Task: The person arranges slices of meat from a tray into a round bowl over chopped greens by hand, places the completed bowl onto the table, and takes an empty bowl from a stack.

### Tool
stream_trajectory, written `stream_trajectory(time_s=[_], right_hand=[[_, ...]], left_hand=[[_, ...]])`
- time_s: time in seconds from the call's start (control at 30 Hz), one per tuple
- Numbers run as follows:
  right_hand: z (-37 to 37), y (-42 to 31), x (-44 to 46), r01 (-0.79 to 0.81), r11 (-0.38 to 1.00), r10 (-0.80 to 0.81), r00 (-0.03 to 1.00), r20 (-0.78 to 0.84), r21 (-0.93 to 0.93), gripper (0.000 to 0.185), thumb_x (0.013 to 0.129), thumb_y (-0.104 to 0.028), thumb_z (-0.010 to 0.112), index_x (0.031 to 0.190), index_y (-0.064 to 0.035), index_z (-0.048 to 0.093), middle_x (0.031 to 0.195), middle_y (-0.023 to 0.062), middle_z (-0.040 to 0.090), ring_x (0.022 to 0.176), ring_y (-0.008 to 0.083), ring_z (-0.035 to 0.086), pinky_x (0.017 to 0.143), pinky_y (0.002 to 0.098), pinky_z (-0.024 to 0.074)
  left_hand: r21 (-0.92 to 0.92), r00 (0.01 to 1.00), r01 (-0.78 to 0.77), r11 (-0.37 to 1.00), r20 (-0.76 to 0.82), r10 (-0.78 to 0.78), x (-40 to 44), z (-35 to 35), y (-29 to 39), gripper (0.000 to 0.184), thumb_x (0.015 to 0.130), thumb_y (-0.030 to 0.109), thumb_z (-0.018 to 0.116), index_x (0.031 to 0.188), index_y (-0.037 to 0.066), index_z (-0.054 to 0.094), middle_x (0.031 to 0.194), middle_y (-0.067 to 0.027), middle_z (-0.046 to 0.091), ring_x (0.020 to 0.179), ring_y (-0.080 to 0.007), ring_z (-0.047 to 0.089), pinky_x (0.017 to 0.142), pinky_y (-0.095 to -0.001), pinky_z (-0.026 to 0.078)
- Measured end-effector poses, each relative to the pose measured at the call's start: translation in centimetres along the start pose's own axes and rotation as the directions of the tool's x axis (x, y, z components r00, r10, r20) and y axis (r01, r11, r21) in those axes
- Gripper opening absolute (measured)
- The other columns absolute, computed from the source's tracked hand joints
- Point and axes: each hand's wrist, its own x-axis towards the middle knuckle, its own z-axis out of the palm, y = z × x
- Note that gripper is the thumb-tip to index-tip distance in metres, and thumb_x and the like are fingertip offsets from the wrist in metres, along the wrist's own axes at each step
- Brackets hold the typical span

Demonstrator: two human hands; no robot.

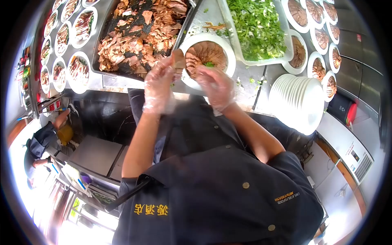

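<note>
Fingers of L hand (pixel 158 87) pinch a meat slice (pixel 178 60), R hand's (pixel 217 87) hold unclear; we judge the ctr. plate (pixel 232 61) nearly done, side plates (pixel 79 89) filled, stacked plates (pixel 292 102) apparently unused.

Upper centre, my left hand (pixel 158 85) holds meat (pixel 178 61); my right hand (pixel 217 87) reaches over a plate (pixel 231 63). Greens (pixel 257 28) lie upper right.

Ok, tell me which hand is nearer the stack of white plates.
Right. The right hand is left of the stack of white plates, over the near rim of the sliced-meat plate; the left hand is farther left.
</note>
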Motion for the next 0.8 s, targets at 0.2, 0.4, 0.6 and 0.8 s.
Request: stream_trajectory(time_s=[0.2, 0.4, 0.6, 0.8], right_hand=[[1.1, -2.8, 1.1, -0.112, 0.96, 0.129, 0.99, -0.048, 0.256, 0.038, 0.099, -0.003, 0.079, 0.135, 0.004, 0.071, 0.124, 0.0123, 0.079, 0.104, 0.0158, 0.077, 0.093, 0.032, 0.0645], [0.0, -0.7, -0.7, -0.314, 0.767, 0.256, 0.95, 0.182, 0.56, 0.033, 0.102, 0.003, 0.073, 0.135, 0.0046, 0.07, 0.13, 0.0097, 0.077, 0.105, 0.0118, 0.073, 0.09, 0.027, 0.0614], [-0.4, -0.5, -1.2, -0.097, 0.993, 0.11, 0.975, -0.192, 0.073, 0.039, 0.094, -0.004, 0.084, 0.13, -0.0032, 0.07, 0.115, 0.009, 0.078, 0.098, 0.0161, 0.077, 0.084, 0.0303, 0.0642], [-2.3, -0.2, -1.1, -0.156, 0.983, 0.161, 0.986, -0.042, 0.096, 0.034, 0.087, 0.001, 0.089, 0.119, -0.0064, 0.078, 0.114, 0.0081, 0.078, 0.093, 0.0144, 0.078, 0.081, 0.0284, 0.0619]], left_hand=[[0.339, 0.818, -0.575, 0.745, 0.272, 0.508, -3.2, 2.6, -1.4, 0.034, 0.101, -0.012, 0.064, 0.131, -0.002, 0.075, 0.141, -0.0171, 0.073, 0.129, -0.0253, 0.07, 0.111, -0.038, 0.056], [0.077, 0.96, -0.244, 0.967, -0.123, 0.253, -3.2, 3.4, -0.6, 0.019, 0.105, 0.005, 0.072, 0.123, -0.001, 0.074, 0.122, -0.0092, 0.075, 0.111, -0.0189, 0.072, 0.096, -0.0328, 0.059], [-0.126, 0.982, 0.17, 0.977, 0.102, -0.158, -2.7, 3.3, -2.0, 0.023, 0.108, 0.016, 0.073, 0.123, -0.002, 0.074, 0.108, -0.0057, 0.077, 0.096, -0.0133, 0.074, 0.088, -0.0292, 0.062], [-0.046, 0.979, 0.184, 0.982, 0.098, -0.179, -3.3, 3.9, -1.5, 0.021, 0.108, 0.017, 0.074, 0.123, 0.001, 0.074, 0.106, -0.0041, 0.076, 0.091, -0.0125, 0.073, 0.089, -0.032, 0.064]])
